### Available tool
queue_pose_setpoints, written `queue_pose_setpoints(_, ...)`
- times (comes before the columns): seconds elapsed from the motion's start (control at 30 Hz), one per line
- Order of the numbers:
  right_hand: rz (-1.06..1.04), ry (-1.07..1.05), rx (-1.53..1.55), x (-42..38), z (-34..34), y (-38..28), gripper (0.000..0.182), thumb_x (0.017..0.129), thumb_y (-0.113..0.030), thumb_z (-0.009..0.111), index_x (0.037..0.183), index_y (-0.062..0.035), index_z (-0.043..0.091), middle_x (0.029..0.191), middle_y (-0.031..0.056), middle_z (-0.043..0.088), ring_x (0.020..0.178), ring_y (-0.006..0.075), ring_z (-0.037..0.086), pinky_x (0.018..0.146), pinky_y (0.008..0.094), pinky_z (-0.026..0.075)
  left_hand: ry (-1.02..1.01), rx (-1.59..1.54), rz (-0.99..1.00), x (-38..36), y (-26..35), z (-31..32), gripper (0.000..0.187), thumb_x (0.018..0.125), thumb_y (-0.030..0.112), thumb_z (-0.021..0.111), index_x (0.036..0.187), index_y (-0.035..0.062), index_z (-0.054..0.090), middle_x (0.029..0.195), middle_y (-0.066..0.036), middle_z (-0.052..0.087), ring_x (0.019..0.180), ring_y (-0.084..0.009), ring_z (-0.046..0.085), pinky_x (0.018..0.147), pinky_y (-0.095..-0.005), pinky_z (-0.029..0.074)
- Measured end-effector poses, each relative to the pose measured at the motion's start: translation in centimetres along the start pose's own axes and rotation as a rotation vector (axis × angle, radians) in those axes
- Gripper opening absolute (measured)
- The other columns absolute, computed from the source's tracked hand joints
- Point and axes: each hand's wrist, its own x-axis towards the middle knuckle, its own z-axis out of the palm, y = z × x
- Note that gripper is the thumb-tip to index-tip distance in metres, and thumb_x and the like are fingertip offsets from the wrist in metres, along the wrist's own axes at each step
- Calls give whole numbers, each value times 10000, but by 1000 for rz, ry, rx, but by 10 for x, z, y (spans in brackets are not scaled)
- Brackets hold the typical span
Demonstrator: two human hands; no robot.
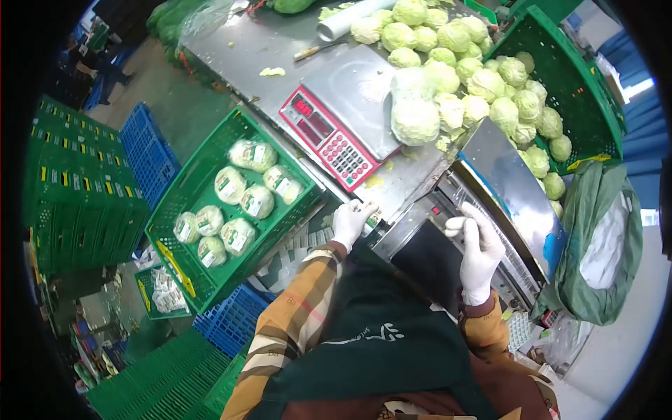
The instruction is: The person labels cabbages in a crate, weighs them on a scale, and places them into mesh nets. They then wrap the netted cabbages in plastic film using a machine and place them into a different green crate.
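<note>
One weak pinch could drop the labelled pack (373,220); I can't tell if curled left hand (349,222) holds it; half-open right hand (480,246) seems empty

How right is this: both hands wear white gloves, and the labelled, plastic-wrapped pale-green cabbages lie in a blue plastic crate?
One colour is wrong: in the head view, the wrapped cabbages lie in a green plastic crate. The left hand and right hand wear white gloves.

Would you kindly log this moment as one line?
left hand: at green-and-white item, partly hidden | right hand: near black plate | green crate: labelled cabbages inside
</note>
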Motion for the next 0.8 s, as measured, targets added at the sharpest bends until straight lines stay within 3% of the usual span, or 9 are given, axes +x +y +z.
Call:
queue_pose_setpoints(0.17, 16, 0, -121, 8, -15, 7, 250, 960, 7, 489, 1179, 44, 606, 877, 104, 690, 753, 137, 648, 716, 252, 529, -130, 69, -317, 11, -16, 19, 439, 721, 440, 779, 679, 18, 667, 586, -75, 621, 597, -124, 610, 579, -317, 474)
queue_pose_setpoints(0.3, 22, -28, -110, 24, -12, 15, 243, 967, -2, 485, 1171, 41, 611, 874, 95, 689, 756, 124, 639, 714, 246, 524, -173, 143, -330, 15, 5, 5, 529, 664, 546, 775, 749, 42, 640, 731, -135, 674, 723, -238, 665, 732, -362, 510)
queue_pose_setpoints(0.43, 46, -63, -71, 31, -5, 15, 237, 969, -20, 507, 1171, 40, 615, 885, 89, 691, 762, 116, 638, 711, 236, 520, -184, 256, -347, 15, -1, 10, 587, 714, 580, 714, 827, 11, 620, 844, -197, 680, 837, -313, 675, 779, -392, 509)
queue_pose_setpoints(0.53, -25, -67, 15, 32, -2, 19, 242, 957, -11, 526, 1176, 40, 616, 888, 92, 693, 768, 121, 646, 724, 238, 526, -96, 345, -262, 11, -23, 25, 586, 729, 536, 731, 912, -6, 605, 890, -196, 677, 845, -287, 676, 769, -374, 510)
queue_pose_setpoints(0.6, -9, -54, 18, 31, -5, 20, 244, 958, -11, 523, 1179, 40, 614, 893, 93, 692, 776, 122, 647, 731, 240, 526, -117, 215, -262, 8, -29, 24, 677, 723, 535, 748, 1123, 17, 576, 921, -151, 687, 836, -273, 684, 805, -387, 512)
queue_pose_setpoints(0.7, 17, -1, 47, 27, -10, 22, 241, 964, -17, 513, 1171, 46, 619, 914, 91, 691, 798, 116, 647, 744, 240, 527, -150, -12, -313, 2, -33, 18, 687, 729, 481, 783, 1165, -1, 559, 931, -139, 671, 870, -226, 665, 791, -343, 512)
queue_pose_setpoints(0.73, 100, -6, 80, 25, -11, 21, 240, 951, -19, 530, 1163, 34, 630, 922, 93, 694, 811, 123, 650, 751, 249, 528, -68, 80, -157, 2, -38, 16, 601, 767, 395, 785, 1112, -49, 572, 938, -106, 658, 838, -165, 619, 786, -290, 500)
queue_pose_setpoints(0.77, 169, 16, 107, 18, -14, 17, 239, 938, -21, 546, 1154, 21, 640, 930, 95, 697, 824, 129, 652, 757, 259, 529, -129, -183, -164, -5, -27, 6, 545, 810, 381, 746, 1099, -57, 597, 956, -108, 663, 851, -154, 610, 798, -282, 486)
queue_pose_setpoints(0.8, 70, -25, 42, 10, -15, 19, 238, 953, -28, 528, 1159, 42, 623, 918, 85, 695, 831, 118, 650, 765, 254, 526, -165, -55, -149, -5, -28, -5, 486, 852, 387, 695, 1032, -60, 634, 975, -97, 666, 845, -141, 595, 783, -284, 479)
